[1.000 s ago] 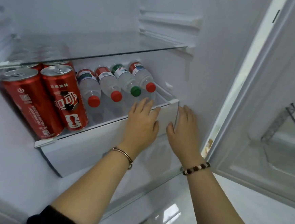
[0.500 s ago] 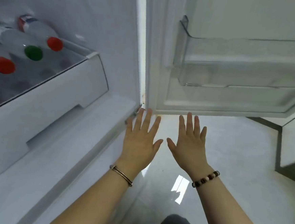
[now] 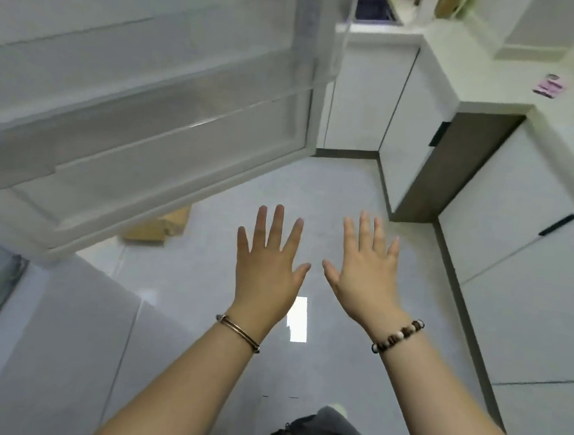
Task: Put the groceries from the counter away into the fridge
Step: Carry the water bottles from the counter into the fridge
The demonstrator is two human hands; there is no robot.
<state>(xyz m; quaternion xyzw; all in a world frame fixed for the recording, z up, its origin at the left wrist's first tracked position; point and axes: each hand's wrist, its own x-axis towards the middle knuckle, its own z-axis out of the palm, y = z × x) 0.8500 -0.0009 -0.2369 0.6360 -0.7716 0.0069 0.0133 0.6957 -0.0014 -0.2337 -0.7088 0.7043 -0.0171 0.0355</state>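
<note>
My left hand [image 3: 268,264] and my right hand [image 3: 365,275] hover side by side over the floor, palms down, fingers spread, holding nothing. The open fridge door [image 3: 143,110] with its clear door bins fills the upper left, above and left of my hands. The white counter [image 3: 462,63] runs along the right and far side; a small pink packet [image 3: 549,86] lies on it. The fridge interior with its cans and bottles is out of view.
White base cabinets [image 3: 522,270] line the right side, with a dark panel [image 3: 454,168] between them. A cardboard box [image 3: 161,228] sits on the glossy tiled floor [image 3: 342,194] below the door. Several items stand at the counter's far end.
My view has swung right, away from the fridge shelf and drawer, toward the kitchen floor and counter. Both hands left the drawer front and now hang free and spread.
</note>
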